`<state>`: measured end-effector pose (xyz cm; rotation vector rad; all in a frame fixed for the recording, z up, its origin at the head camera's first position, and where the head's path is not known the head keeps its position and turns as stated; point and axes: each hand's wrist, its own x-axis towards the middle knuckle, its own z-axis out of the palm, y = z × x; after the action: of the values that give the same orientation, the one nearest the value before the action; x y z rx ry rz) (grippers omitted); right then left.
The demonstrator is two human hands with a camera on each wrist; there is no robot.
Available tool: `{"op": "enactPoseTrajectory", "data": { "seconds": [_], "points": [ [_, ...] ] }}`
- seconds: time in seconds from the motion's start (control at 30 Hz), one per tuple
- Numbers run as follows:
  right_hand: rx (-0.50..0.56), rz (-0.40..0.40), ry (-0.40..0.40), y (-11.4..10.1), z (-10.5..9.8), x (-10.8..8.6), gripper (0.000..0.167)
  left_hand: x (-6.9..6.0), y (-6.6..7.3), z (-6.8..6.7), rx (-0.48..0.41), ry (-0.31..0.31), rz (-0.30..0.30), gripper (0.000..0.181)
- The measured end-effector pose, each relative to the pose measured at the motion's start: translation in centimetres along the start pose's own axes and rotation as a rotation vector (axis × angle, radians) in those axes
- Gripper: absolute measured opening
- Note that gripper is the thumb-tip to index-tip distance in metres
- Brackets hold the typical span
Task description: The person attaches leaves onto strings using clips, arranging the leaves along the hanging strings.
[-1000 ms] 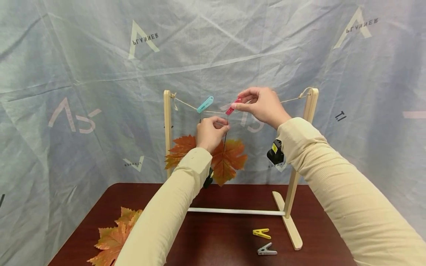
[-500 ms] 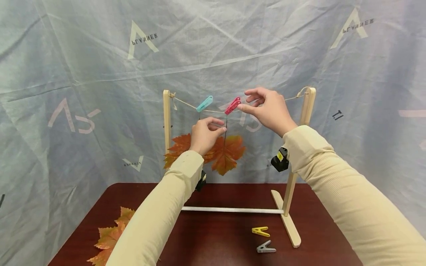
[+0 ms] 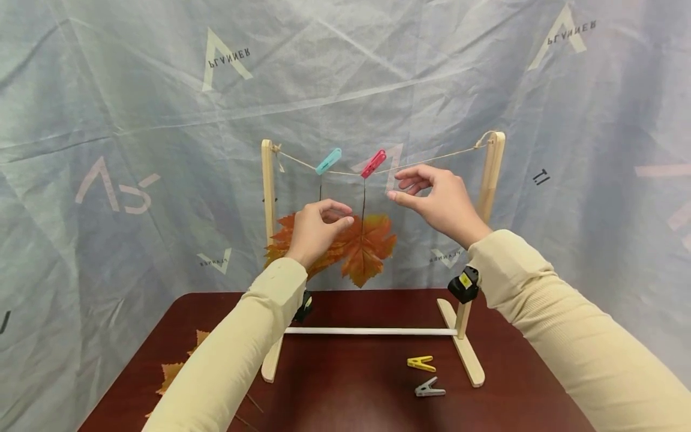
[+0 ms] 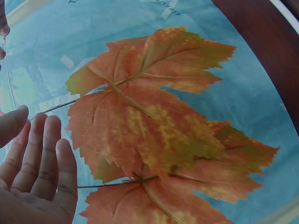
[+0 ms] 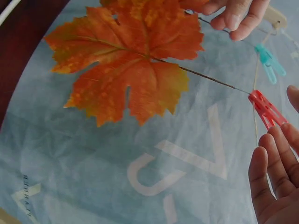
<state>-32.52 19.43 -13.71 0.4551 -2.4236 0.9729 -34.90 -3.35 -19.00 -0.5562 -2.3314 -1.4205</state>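
A red clothespin [image 3: 373, 164] clamps the stem of an orange maple leaf [image 3: 367, 249] to a sagging string [image 3: 432, 159]. To its left, a light-blue clothespin [image 3: 328, 161] grips the stem of a second maple leaf [image 3: 283, 231], which is partly behind the left hand. My left hand [image 3: 318, 228] is in front of the two leaves, fingers relaxed, holding nothing. Right of the red clothespin, just under the string, my right hand [image 3: 439, 201] hovers with loosely bent fingers and nothing between them. In the right wrist view, the red clothespin [image 5: 266, 109] appears beyond the right fingertips [image 5: 276, 133].
A wooden frame with two posts [image 3: 268, 192] and a white crossbar [image 3: 372, 331] stands on the dark red table [image 3: 345, 384]. Yellow [image 3: 421, 363] and grey [image 3: 430, 387] clothespins lie at its right front. More leaves [image 3: 171, 375] lie at left, partly under the left sleeve.
My right hand has let go of the red clothespin and moved down and right. My left hand has released the leaf's stem and drawn down and left. The leaf now hangs from the clothespin.
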Motion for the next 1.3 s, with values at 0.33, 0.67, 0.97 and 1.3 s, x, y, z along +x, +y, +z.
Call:
{"op": "enactPoseTrajectory", "data": {
  "seconds": [0.33,0.67,0.97,1.3],
  "points": [
    [-0.004,0.008,-0.081,2.0,0.0,-2.5,0.042,-2.2,-1.5,-1.1,0.033,-0.017,0.050,0.016],
    [0.001,0.024,-0.121,4.8,0.4,-5.8,0.042,-4.9,-3.4,-3.0,0.066,-0.083,0.004,0.018],
    [0.008,0.078,-0.138,7.1,1.2,-8.6,0.039,-7.6,-6.0,-4.0,0.108,-0.147,-0.033,0.018],
    [0.074,0.108,-0.192,9.0,2.9,-11.4,0.037,-11.1,-9.2,-4.9,0.143,-0.164,-0.130,0.015]
  ]
}}
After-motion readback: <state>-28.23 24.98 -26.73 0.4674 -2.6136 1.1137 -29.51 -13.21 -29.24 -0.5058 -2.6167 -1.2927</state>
